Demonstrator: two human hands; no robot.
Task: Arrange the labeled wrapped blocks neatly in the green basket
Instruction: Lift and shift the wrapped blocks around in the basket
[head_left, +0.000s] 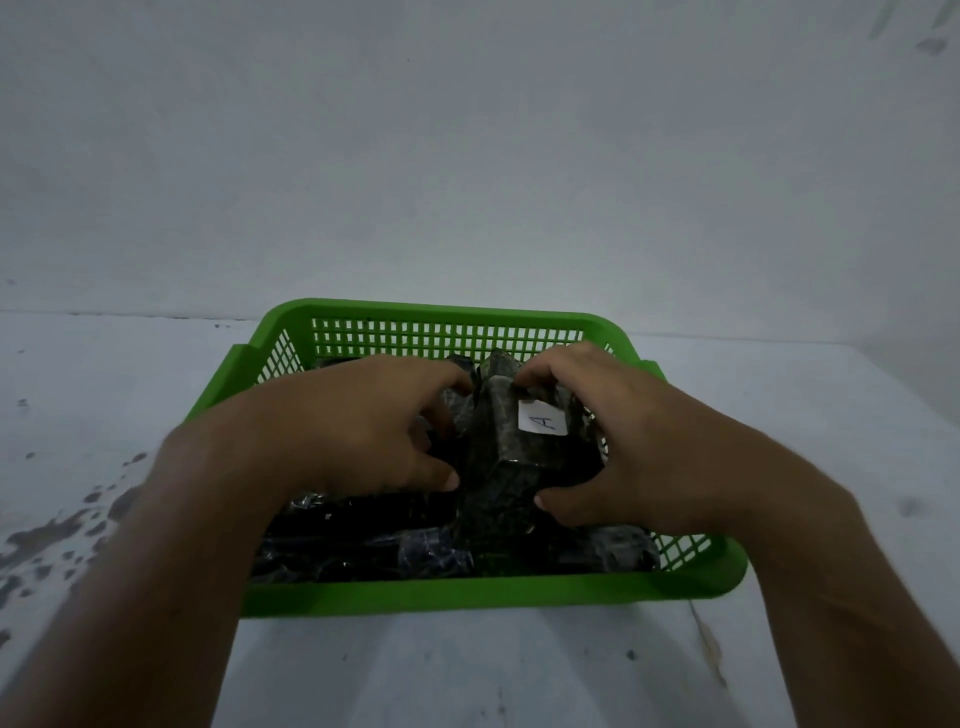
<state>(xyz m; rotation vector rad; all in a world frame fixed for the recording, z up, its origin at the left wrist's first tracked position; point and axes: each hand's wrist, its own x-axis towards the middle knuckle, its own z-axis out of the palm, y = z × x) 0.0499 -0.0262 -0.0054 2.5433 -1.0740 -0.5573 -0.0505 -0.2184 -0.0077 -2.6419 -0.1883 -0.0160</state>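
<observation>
A green plastic basket with mesh walls sits on a pale surface and holds several dark wrapped blocks. One block stands tilted above the others and carries a white label marked "A". My right hand grips this block from the right, fingers over its top and thumb at its lower end. My left hand reaches in from the left, fingers curled on the dark blocks beside the labeled one, thumb near its lower left edge. More wrapped blocks lie flat along the basket's near side.
The basket stands close to a plain white wall. The pale surface is stained with dark spots at the left. Bare surface lies on both sides of the basket and in front of it.
</observation>
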